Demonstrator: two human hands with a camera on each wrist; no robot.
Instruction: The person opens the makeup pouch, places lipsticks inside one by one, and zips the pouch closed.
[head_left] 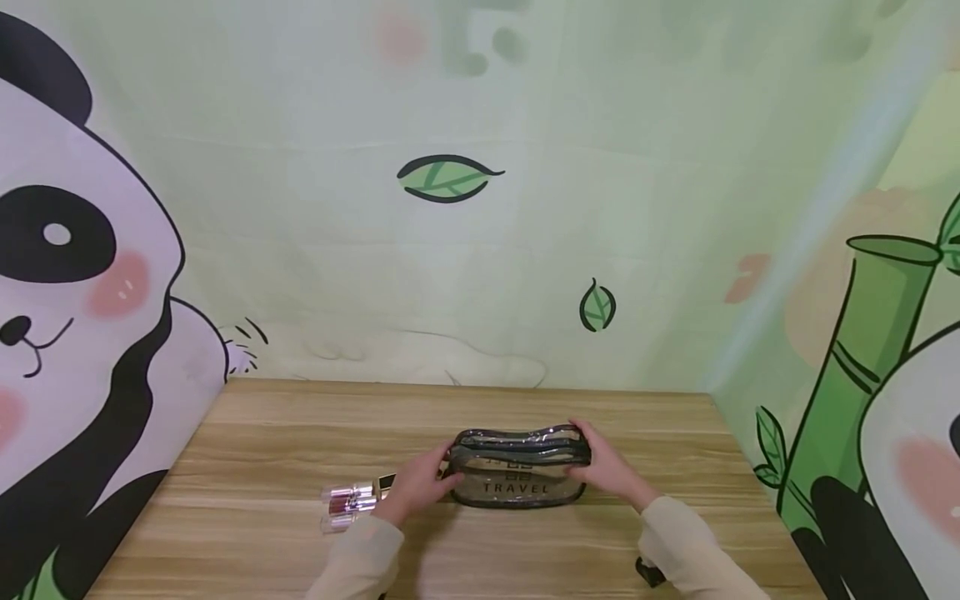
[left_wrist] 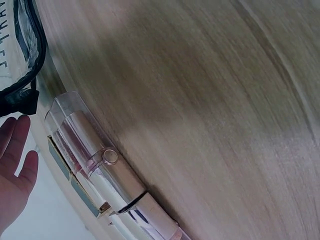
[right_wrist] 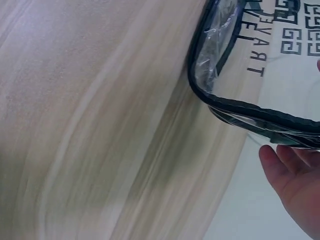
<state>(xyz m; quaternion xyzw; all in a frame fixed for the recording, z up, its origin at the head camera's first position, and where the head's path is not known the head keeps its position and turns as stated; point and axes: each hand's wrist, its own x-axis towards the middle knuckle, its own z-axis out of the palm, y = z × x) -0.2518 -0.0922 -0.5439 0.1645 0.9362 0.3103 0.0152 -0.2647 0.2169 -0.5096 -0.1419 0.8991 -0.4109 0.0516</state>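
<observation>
A see-through travel pouch (head_left: 517, 483) with black piping and TRAVEL printed on its front stands upright on the table, between both hands. My left hand (head_left: 422, 479) holds its left end, thumb at the front edge; in the left wrist view the fingertips are right by a black tab (left_wrist: 20, 103) on that end. At the other end my right hand (head_left: 607, 462) grips the pouch, with the thumb over the front and fingers at the top corner. Clear-capped lipstick tubes (head_left: 348, 504) lie beside my left wrist, partly hidden by that hand.
The wooden table (head_left: 300, 417) reaches back to a printed panda backdrop (head_left: 315, 250). A small black object (head_left: 649, 572) lies by the right sleeve, partly covered by it. The left wrist view shows the lipstick tubes (left_wrist: 120, 172) side by side.
</observation>
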